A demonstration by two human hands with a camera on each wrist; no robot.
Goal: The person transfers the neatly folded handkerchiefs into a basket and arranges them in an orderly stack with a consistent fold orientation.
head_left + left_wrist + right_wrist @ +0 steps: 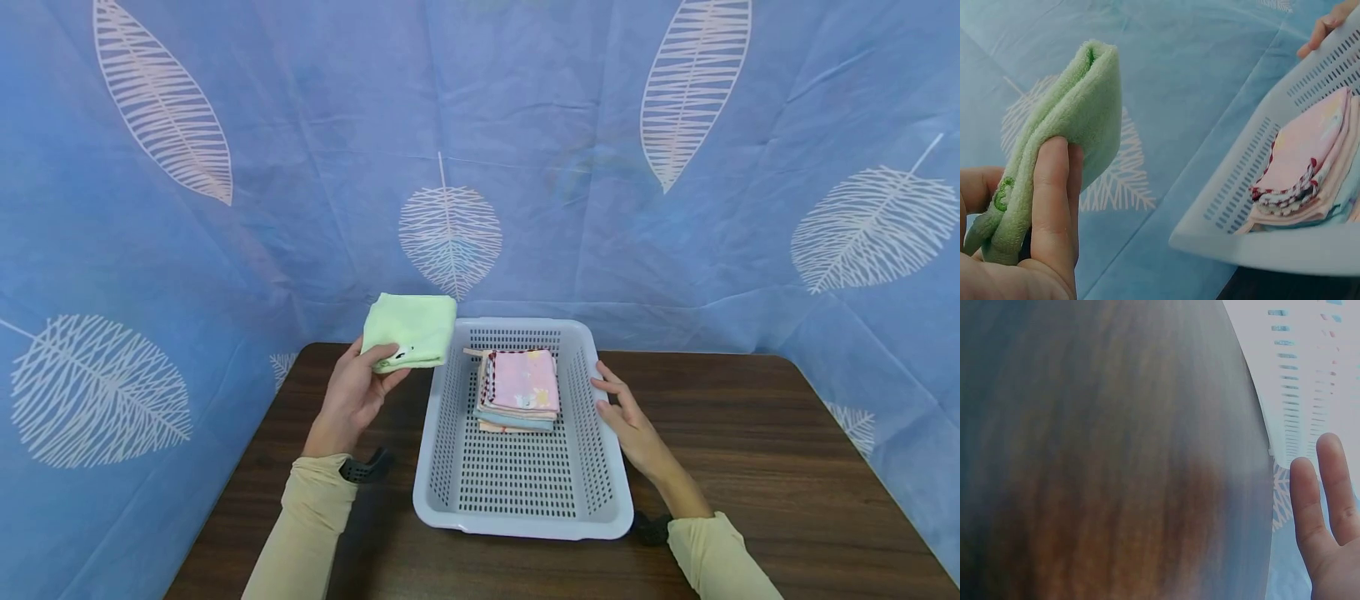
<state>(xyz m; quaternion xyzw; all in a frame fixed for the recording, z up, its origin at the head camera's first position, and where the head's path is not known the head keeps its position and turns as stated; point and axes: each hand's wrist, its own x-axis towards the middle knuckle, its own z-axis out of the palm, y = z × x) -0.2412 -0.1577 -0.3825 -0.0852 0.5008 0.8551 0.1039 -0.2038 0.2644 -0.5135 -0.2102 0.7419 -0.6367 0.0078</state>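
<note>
My left hand (356,389) pinches a folded light-green towel (417,325) between thumb and fingers, held up left of the basket's far corner. In the left wrist view the towel (1085,125) shows its folded layers and a bit of green stitching. A white perforated plastic basket (525,530) stands on the table. Inside it, toward the far end, lies a stack of folded towels, a pink one (522,381) on top and blue and peach ones below. At the basket's right rim is my right hand (630,425), its fingers loosely extended; whether they touch the rim is unclear.
The dark wooden table (750,450) extends on both sides of the basket. Behind it hangs a blue cloth (555,233) with white leaf prints, close to the table's far edge. A dark band (365,467) is on the left wrist.
</note>
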